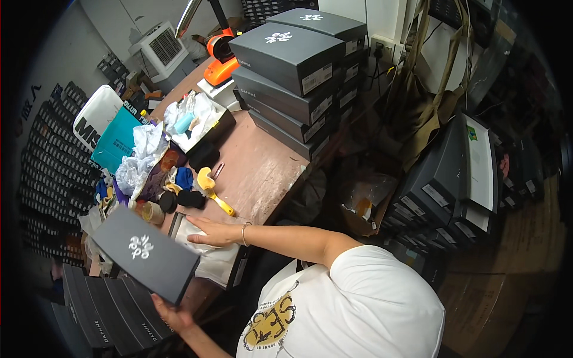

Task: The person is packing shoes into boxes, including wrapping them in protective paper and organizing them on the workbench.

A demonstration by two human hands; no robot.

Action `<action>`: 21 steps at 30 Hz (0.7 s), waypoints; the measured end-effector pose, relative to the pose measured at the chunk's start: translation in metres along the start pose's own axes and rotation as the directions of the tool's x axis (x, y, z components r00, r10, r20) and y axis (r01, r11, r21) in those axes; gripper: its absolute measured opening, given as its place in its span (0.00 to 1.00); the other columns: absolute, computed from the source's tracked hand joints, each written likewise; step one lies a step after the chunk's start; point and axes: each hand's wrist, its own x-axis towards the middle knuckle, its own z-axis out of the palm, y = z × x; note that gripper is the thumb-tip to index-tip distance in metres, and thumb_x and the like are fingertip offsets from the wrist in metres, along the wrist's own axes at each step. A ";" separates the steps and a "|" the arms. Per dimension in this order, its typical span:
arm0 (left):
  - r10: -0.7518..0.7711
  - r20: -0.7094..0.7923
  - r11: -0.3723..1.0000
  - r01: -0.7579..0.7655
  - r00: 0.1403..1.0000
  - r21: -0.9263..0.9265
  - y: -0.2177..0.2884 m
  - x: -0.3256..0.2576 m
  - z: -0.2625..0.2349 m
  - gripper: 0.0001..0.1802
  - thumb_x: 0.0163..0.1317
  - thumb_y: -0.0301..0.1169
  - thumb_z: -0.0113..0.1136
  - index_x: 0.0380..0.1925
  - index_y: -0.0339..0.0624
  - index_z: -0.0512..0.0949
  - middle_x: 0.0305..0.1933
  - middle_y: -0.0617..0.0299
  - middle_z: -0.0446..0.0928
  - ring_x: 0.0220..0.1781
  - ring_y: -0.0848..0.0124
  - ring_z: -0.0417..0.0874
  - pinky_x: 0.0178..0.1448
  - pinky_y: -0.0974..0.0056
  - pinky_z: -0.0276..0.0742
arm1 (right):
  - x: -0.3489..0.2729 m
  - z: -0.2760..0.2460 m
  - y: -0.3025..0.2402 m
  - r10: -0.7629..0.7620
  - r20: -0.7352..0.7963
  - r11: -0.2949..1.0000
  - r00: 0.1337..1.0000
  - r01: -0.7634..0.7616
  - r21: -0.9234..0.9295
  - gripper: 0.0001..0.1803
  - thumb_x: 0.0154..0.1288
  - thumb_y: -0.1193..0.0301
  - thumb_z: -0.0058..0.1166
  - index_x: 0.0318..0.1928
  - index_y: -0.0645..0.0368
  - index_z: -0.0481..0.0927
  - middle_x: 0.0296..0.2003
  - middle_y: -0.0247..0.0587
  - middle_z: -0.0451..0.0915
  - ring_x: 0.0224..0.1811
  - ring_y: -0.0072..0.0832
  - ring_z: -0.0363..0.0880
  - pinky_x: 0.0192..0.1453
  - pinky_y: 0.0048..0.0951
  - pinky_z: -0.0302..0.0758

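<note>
My left hand (171,314) grips a dark grey shoebox lid (170,267) by its near right corner and holds it tilted, with the white emblem facing up. The lid covers the left part of an open grey shoebox (240,265) on the table's near edge. White tissue paper (215,261) fills that box; what lies beneath it is hidden. My right hand (210,231) lies flat on the paper near the far side, fingers stretched toward the lid. A yellow-handled brush (210,188) lies just beyond my right hand.
Grey shoeboxes (285,59) are stacked at the table's (250,161) far right. Beyond the brush stand a box of crumpled white paper (206,119), dark round pads and a jar (149,212). More shoeboxes stand at lower left (110,307) and along the right (427,197).
</note>
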 end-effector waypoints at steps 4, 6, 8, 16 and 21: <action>-0.137 0.305 0.990 0.134 0.942 0.032 -0.087 0.018 -0.054 0.27 0.68 0.40 0.56 0.61 0.36 0.67 0.56 0.57 0.74 0.57 0.68 0.75 0.59 0.63 0.72 | -0.003 -0.018 0.003 -0.028 0.018 0.990 0.999 0.025 0.136 0.43 0.67 0.45 0.45 0.68 0.68 0.55 0.61 0.65 0.67 0.65 0.47 0.67 0.68 0.35 0.61; -0.054 -0.035 0.897 0.064 0.998 0.437 -0.102 0.001 -0.010 0.28 0.68 0.38 0.56 0.63 0.34 0.64 0.58 0.55 0.72 0.58 0.68 0.74 0.58 0.65 0.71 | -0.010 -0.016 0.035 0.106 -0.036 0.994 0.994 -0.105 0.027 0.39 0.66 0.45 0.47 0.61 0.70 0.67 0.54 0.65 0.74 0.58 0.48 0.75 0.62 0.38 0.68; -0.043 -0.145 0.819 0.118 0.989 0.562 -0.116 0.002 -0.014 0.29 0.69 0.37 0.56 0.63 0.32 0.62 0.59 0.54 0.71 0.58 0.68 0.73 0.57 0.65 0.71 | 0.001 -0.003 0.057 0.280 0.003 0.948 0.960 -0.276 -0.159 0.38 0.65 0.44 0.48 0.55 0.70 0.73 0.49 0.64 0.77 0.54 0.51 0.77 0.59 0.40 0.71; -0.069 -0.181 0.875 0.147 0.981 0.461 -0.137 0.012 -0.031 0.23 0.70 0.38 0.53 0.61 0.41 0.66 0.51 0.61 0.75 0.49 0.71 0.78 0.47 0.68 0.75 | 0.014 0.015 0.049 0.353 -0.039 0.859 0.935 -0.340 -0.383 0.38 0.59 0.38 0.52 0.44 0.66 0.83 0.44 0.63 0.80 0.49 0.51 0.80 0.54 0.44 0.74; -0.425 -0.231 0.766 0.484 0.875 0.423 -0.141 0.020 -0.051 0.28 0.69 0.43 0.52 0.65 0.42 0.63 0.59 0.56 0.70 0.58 0.64 0.74 0.57 0.55 0.72 | 0.005 0.011 0.059 0.469 0.000 0.864 0.883 -0.458 -0.207 0.36 0.60 0.40 0.50 0.47 0.64 0.82 0.44 0.59 0.81 0.49 0.50 0.80 0.54 0.42 0.74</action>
